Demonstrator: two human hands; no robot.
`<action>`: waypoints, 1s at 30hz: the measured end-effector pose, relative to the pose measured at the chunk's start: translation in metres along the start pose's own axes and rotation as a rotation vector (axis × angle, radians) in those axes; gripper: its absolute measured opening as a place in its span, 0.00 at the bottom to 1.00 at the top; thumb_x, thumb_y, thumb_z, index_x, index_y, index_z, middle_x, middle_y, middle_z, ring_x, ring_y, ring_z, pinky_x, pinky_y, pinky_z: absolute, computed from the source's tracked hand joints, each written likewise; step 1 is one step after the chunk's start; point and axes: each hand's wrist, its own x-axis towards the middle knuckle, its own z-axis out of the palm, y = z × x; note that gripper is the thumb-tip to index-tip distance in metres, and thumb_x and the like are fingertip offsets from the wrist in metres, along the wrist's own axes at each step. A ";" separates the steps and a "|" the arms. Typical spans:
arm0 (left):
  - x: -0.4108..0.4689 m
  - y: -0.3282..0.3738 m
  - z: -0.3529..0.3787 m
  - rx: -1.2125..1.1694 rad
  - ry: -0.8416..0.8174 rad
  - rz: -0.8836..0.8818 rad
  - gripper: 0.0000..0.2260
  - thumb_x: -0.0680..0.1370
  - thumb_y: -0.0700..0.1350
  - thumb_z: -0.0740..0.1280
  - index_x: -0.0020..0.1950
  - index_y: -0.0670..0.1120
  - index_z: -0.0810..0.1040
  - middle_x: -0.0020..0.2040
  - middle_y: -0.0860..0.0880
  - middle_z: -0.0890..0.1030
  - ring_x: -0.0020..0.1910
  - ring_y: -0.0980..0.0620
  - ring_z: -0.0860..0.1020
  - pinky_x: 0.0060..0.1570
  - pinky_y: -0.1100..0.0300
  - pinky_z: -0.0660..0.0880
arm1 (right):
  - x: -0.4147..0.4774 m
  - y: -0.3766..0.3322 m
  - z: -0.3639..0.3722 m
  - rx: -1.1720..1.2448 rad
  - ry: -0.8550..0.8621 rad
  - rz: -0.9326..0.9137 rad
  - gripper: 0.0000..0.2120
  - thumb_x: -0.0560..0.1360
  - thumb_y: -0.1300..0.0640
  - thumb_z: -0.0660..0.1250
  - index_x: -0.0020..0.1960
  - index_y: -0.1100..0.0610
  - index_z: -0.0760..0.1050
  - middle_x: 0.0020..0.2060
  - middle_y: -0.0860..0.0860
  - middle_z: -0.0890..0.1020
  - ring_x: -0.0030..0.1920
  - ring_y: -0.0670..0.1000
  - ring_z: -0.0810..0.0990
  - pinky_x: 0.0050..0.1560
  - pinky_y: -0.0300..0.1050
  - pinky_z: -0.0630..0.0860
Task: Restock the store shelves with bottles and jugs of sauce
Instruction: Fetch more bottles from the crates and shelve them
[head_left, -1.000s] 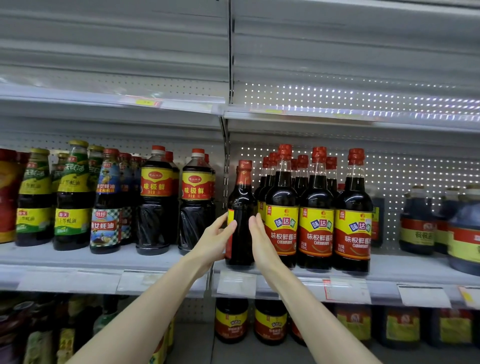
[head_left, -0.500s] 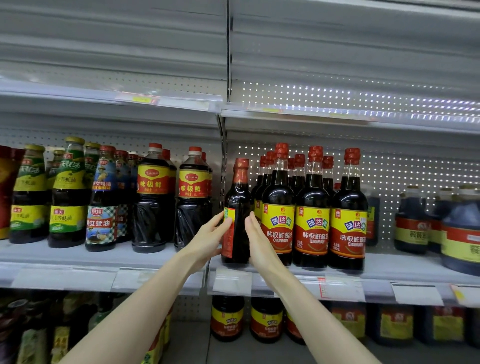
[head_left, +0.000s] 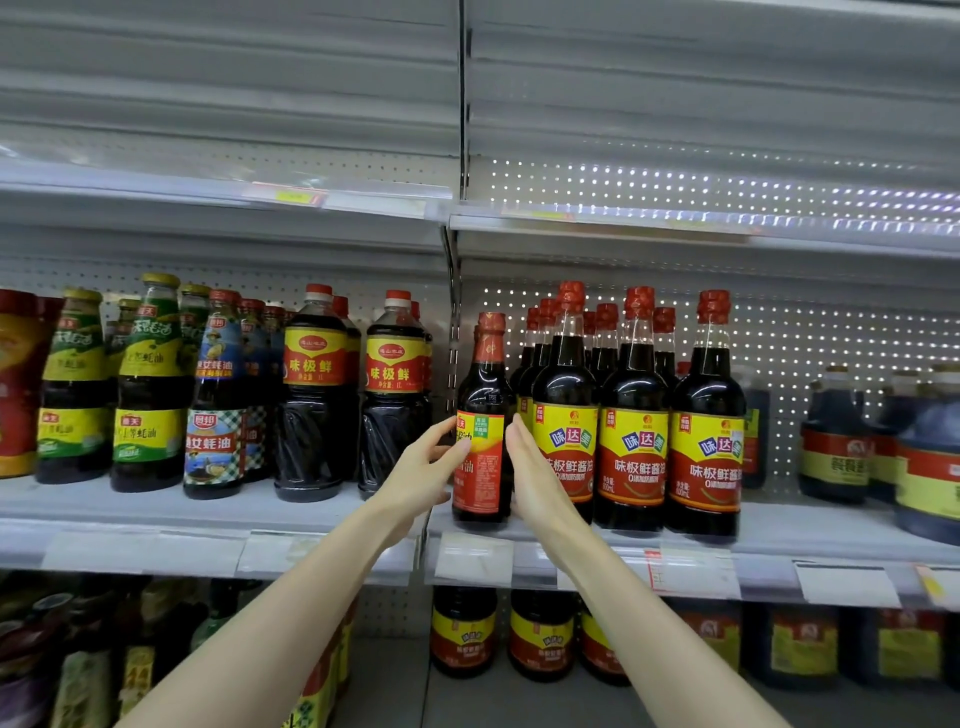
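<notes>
Two bare forearms reach up from the bottom edge toward the middle shelf. The left hand lightly grips the soy sauce bottle, its thumb lying across the front of the label and its fingers curved against the bottle's left side. The right hand is flat and straight-fingered, its palm laid against the bottle's right side.

The bottle stands upright at the front edge of the shelf, at the left end of the right bay, just right of the upright post. Its red side label faces the camera. Price tags run along the shelf lip below it, and more dark bottles stand on the shelf underneath.

Just right of the held bottle is a front row of three taller soy sauce bottles with red caps and yellow-and-red labels, with more rows of the same behind them. Left of the post stand two large ribbed bottles, then oyster sauce bottles with green and yellow labels. Dark jugs sit at the far right, blurred. Behind everything is a perforated back panel, and above it an upper shelf.
</notes>
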 end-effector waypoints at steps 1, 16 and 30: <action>0.001 0.001 0.000 -0.030 -0.019 -0.007 0.22 0.81 0.51 0.61 0.75 0.57 0.62 0.59 0.50 0.79 0.59 0.51 0.77 0.62 0.45 0.72 | -0.003 -0.001 0.000 0.001 -0.010 -0.012 0.26 0.82 0.41 0.47 0.78 0.44 0.48 0.75 0.46 0.60 0.73 0.50 0.63 0.65 0.46 0.65; -0.003 -0.003 0.003 0.080 0.077 0.061 0.22 0.80 0.47 0.64 0.73 0.57 0.65 0.56 0.51 0.77 0.54 0.54 0.77 0.48 0.56 0.78 | 0.004 0.002 -0.004 0.019 -0.011 0.028 0.28 0.81 0.39 0.48 0.79 0.43 0.49 0.75 0.50 0.64 0.71 0.52 0.68 0.67 0.52 0.68; -0.004 -0.003 0.011 0.032 0.108 0.088 0.23 0.80 0.45 0.65 0.73 0.58 0.64 0.53 0.56 0.77 0.54 0.54 0.77 0.53 0.51 0.78 | 0.003 0.005 0.000 0.003 0.006 0.006 0.28 0.80 0.37 0.49 0.78 0.41 0.50 0.74 0.48 0.64 0.71 0.51 0.68 0.70 0.58 0.67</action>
